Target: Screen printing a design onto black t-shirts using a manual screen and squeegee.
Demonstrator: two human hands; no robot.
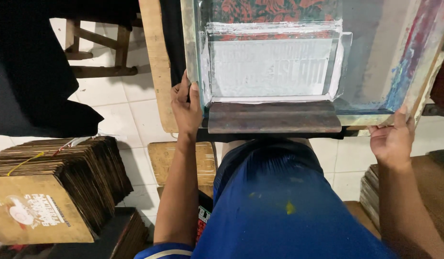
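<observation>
A wooden screen-printing frame (189, 52) lies flat on a narrow board in front of me, its mesh (270, 67) coated with white ink over a lettered stencil. A dark wooden squeegee (273, 116) rests along the frame's near edge. My left hand (185, 106) grips the frame's near left corner, thumb on top. My right hand (391, 139) holds the frame's near right corner from below. Black fabric (173, 43) shows under the frame at its left side.
A stack of brown cardboard sheets (54, 192) stands on the floor at lower left. Dark cloth (30, 72) hangs at upper left before a wooden stool (99, 52). More stacked boards (423, 192) sit at right. White tiled floor (130, 115) lies below.
</observation>
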